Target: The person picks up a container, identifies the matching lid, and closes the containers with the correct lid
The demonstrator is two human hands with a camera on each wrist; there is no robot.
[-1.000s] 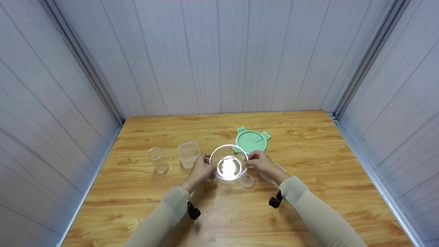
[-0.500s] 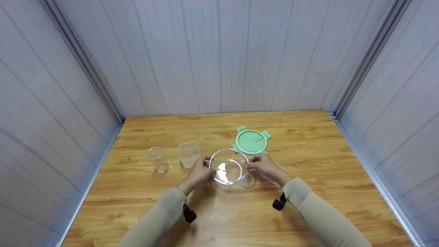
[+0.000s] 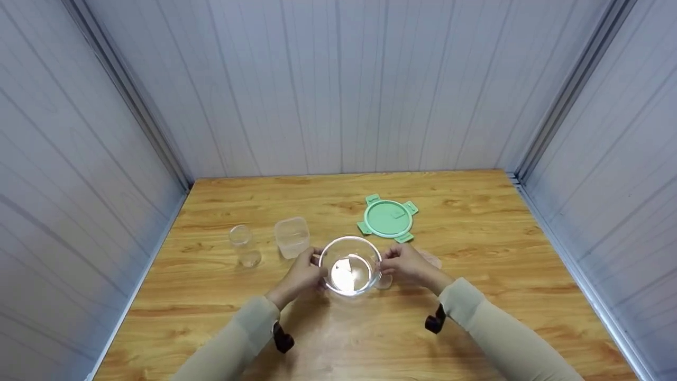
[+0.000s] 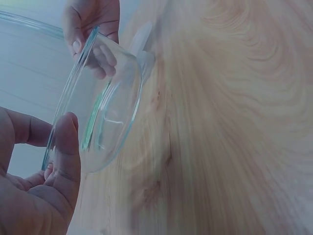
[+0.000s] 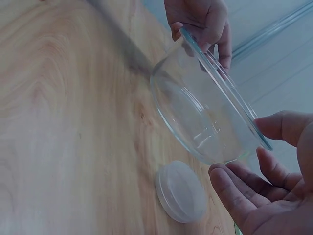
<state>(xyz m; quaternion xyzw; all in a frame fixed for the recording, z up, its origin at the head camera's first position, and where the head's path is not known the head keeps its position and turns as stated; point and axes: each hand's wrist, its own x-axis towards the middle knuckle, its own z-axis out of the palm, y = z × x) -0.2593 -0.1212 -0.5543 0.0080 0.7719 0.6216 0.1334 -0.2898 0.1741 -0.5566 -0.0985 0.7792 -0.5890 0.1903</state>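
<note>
Left hand (image 3: 304, 271) grasped a clear round glass bowl (image 3: 349, 266) at its left side, thumb and fingers pinching the rim; right hand (image 3: 406, 264) grasped the opposite side, its other fingers spread along the outer wall. Bowl between the two hands, mouth upward, over the middle of the wood-grain table (image 3: 344, 344); a bright glare sat in its bottom; could not tell whether the base touched the table.

Green round lid (image 3: 387, 218) lay beyond the bowl and slightly to the right, flat, four locking tabs splayed outward, apart from both hands; green showed through the glass in the left wrist view. Shallow round translucent lid (image 5: 181, 191) lay on the table just beside the bowl, on the right hand's side; a second pale, clear piece (image 3: 431, 259) was partly hidden behind the right hand and wrist, its shape unclear.

Squarish translucent container (image 3: 292, 238) stood near the left hand, just beyond it; clear cylindrical jar (image 3: 245, 247) farther left, well apart from the bowl. Beige sleeves (image 3: 492, 323) covered both forearms; pale panelled walls (image 3: 328, 90) enclosed the table.
</note>
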